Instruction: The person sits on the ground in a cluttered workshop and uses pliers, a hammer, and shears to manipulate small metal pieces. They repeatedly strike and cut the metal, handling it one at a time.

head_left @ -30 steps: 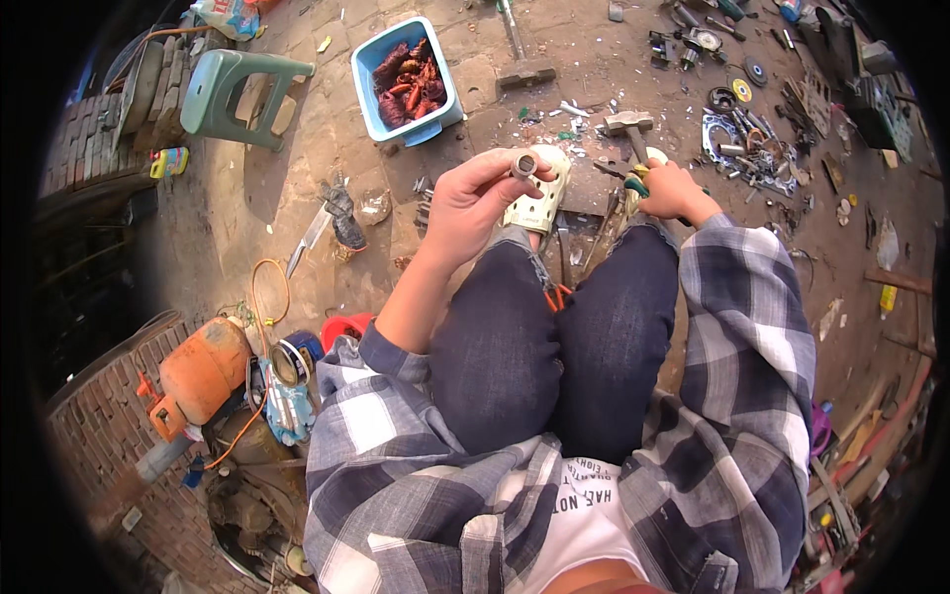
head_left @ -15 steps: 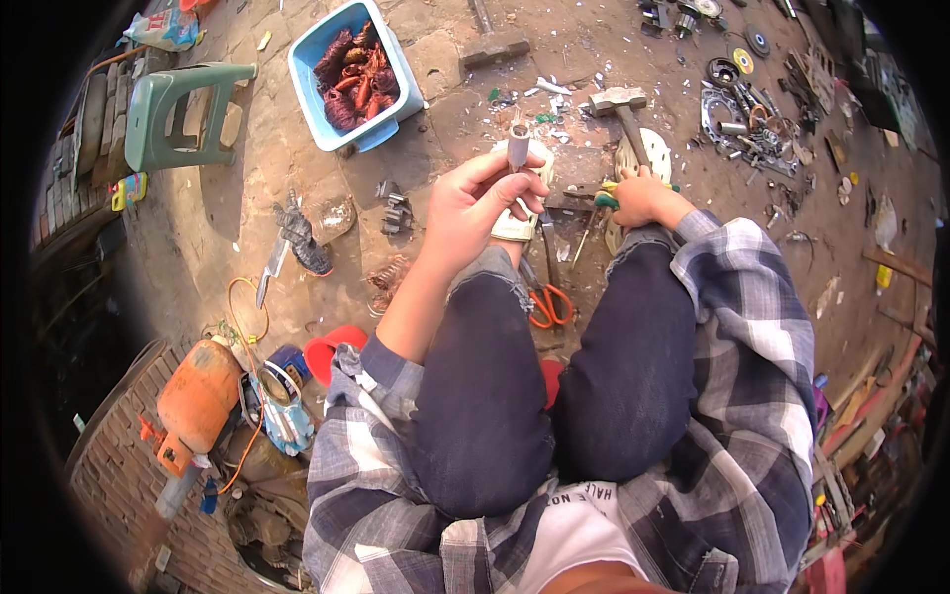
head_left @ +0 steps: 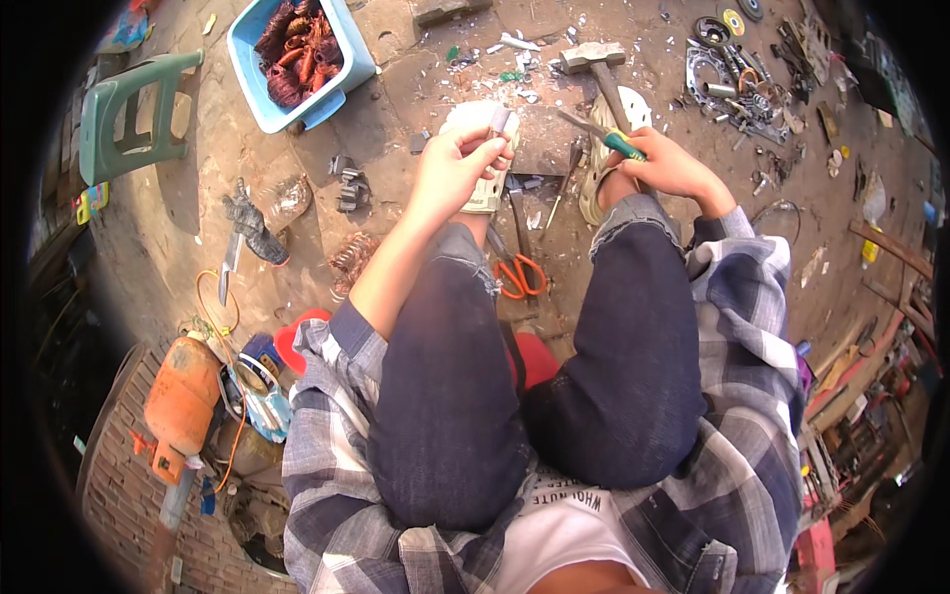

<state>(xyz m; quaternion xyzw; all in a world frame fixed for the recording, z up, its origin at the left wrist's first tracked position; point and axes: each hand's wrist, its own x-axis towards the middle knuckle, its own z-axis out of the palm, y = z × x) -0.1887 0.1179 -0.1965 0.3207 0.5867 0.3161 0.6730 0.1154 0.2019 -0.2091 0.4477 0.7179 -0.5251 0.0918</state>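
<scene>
The left hand [head_left: 447,170] pinches a small metal cylinder [head_left: 501,121] between thumb and fingers, over the left shoe [head_left: 458,121], its long axis running far and slightly right. The right hand [head_left: 679,166], its fingers curled closed, grips a green-and-yellow-handled tool [head_left: 624,146] whose thin shaft points left and far, toward the cylinder; its tip stays apart from it, to the right. So the cylinder lies left of the right hand and at the left fingertips. A hammer [head_left: 594,57] lies beyond, its handle reaching back toward the right hand; whether that hand touches it, I cannot tell.
</scene>
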